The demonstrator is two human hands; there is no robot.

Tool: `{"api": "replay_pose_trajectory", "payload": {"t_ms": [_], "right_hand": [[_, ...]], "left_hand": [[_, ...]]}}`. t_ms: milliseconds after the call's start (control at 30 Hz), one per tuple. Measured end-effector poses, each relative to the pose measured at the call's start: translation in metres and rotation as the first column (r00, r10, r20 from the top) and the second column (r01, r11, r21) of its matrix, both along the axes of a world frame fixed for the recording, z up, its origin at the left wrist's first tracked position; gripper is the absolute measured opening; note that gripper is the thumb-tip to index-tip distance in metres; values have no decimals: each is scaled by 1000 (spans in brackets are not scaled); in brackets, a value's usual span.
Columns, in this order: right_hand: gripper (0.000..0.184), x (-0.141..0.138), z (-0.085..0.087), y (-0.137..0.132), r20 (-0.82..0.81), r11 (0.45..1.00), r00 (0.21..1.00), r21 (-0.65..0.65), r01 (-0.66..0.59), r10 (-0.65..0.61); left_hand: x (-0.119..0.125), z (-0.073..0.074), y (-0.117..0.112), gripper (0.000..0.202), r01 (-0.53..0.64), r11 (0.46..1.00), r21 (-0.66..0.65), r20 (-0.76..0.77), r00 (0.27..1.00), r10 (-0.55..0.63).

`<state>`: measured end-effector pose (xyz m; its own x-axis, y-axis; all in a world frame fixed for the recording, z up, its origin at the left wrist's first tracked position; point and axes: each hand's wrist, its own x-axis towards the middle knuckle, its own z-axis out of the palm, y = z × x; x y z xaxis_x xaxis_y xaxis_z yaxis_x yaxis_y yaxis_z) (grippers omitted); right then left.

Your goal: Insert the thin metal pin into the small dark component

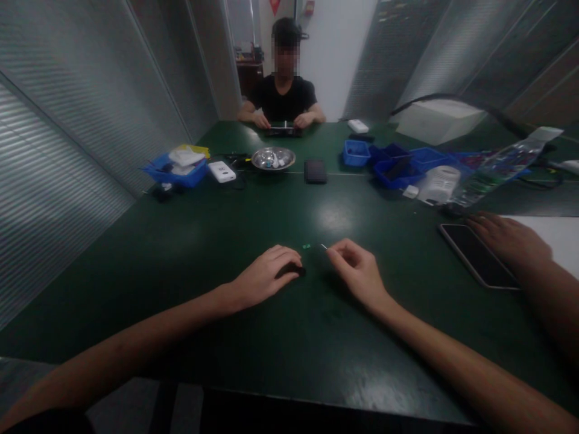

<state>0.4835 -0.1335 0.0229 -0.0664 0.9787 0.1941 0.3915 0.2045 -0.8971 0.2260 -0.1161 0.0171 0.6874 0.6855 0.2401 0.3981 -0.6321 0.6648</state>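
Note:
My left hand (pixel 266 274) rests low over the green table (pixel 181 253), its fingers curled round a small black object (pixel 296 270) that they partly cover; its kind cannot be made out. To the right, the thumb and fingertips of my right hand (pixel 357 271) are pinched on a thin, pale, pin-like piece (pixel 324 246), whose tip points left. Between the two hands, slightly farther off, lie tiny green pieces (pixel 306 246) on the tabletop. Neither hand appears to touch them.
A phone (pixel 479 256) lies at right beside another person's hand (pixel 511 241). Farther back are a metal bowl (pixel 274 159), a black square item (pixel 315 171), blue bins (pixel 356 153), a plastic bottle (pixel 497 169) and a blue tray (pixel 176 175). A person (pixel 283 96) sits opposite.

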Motion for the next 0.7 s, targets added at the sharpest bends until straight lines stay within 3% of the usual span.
{"api": "replay_pose_trajectory", "payload": {"t_ms": [167,300,500,633,700], "right_hand": [[28,1,-2,0,-21,1000,1000,3,2,-1],[27,3,-2,-1,-16,1000,1000,-19,-21,21],[27,4,0,-2,8,998,998,-37,-54,55],[27,5,0,-2,14,997,997,-43,-69,70],[27,5,0,-2,21,997,997,-39,-68,69]], "left_hand": [[17,2,16,23,47,992,119,-180,983,-25],[-3,1,29,30,1,988,155,-270,962,41],[-108,-1,57,37,-226,959,169,-314,910,270],[-178,-6,78,43,-407,888,215,-302,837,457],[-203,-8,86,46,-436,871,225,-342,802,489]]}}
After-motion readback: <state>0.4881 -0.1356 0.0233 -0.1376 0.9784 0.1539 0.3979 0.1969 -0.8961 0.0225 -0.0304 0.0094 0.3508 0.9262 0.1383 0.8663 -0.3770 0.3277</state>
